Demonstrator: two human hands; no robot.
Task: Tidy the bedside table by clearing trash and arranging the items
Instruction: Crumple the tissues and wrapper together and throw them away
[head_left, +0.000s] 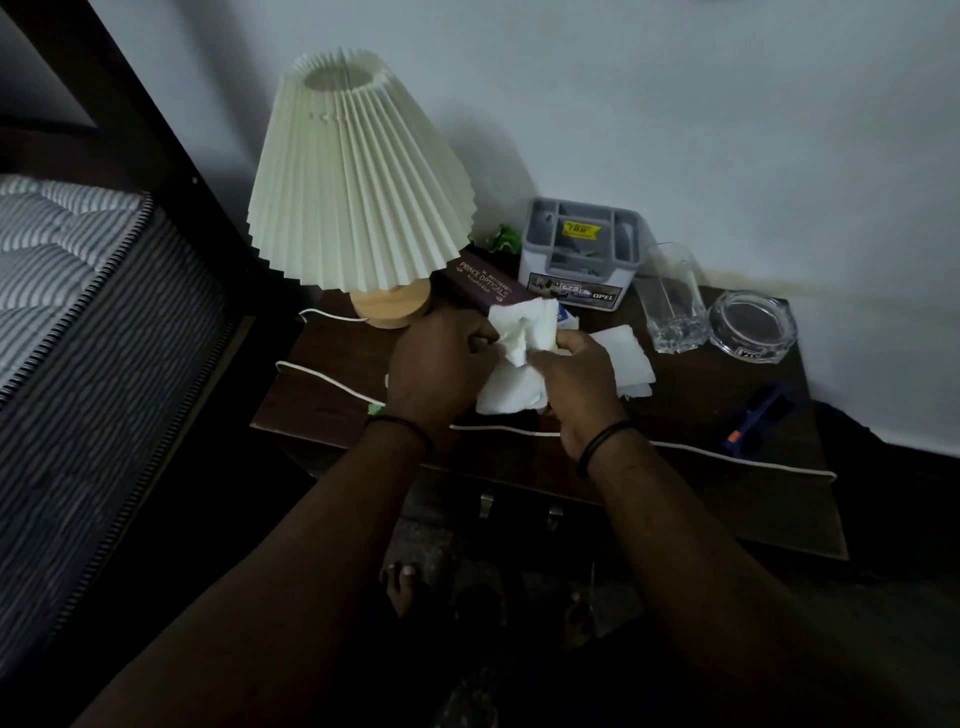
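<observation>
Over the middle of the dark wooden bedside table (332, 395), my left hand (436, 369) and my right hand (576, 379) both grip a bunch of crumpled white tissue (522, 332). More tissue (511, 392) hangs below between my hands. Another crumpled tissue (631, 364) lies on the table just right of my right hand. A small blue and white wrapper (567, 317) peeks out behind the held tissue. A maroon spectacle case (485, 286) lies behind my left hand.
A pleated cream lamp (358, 182) stands at the back left, its white cord (332, 376) running along the front edge. A grey organiser box (582, 254), a drinking glass (672, 299) and a glass ashtray (750, 325) line the back. Dark sunglasses (761, 418) lie at right. The bed (78, 291) is at left.
</observation>
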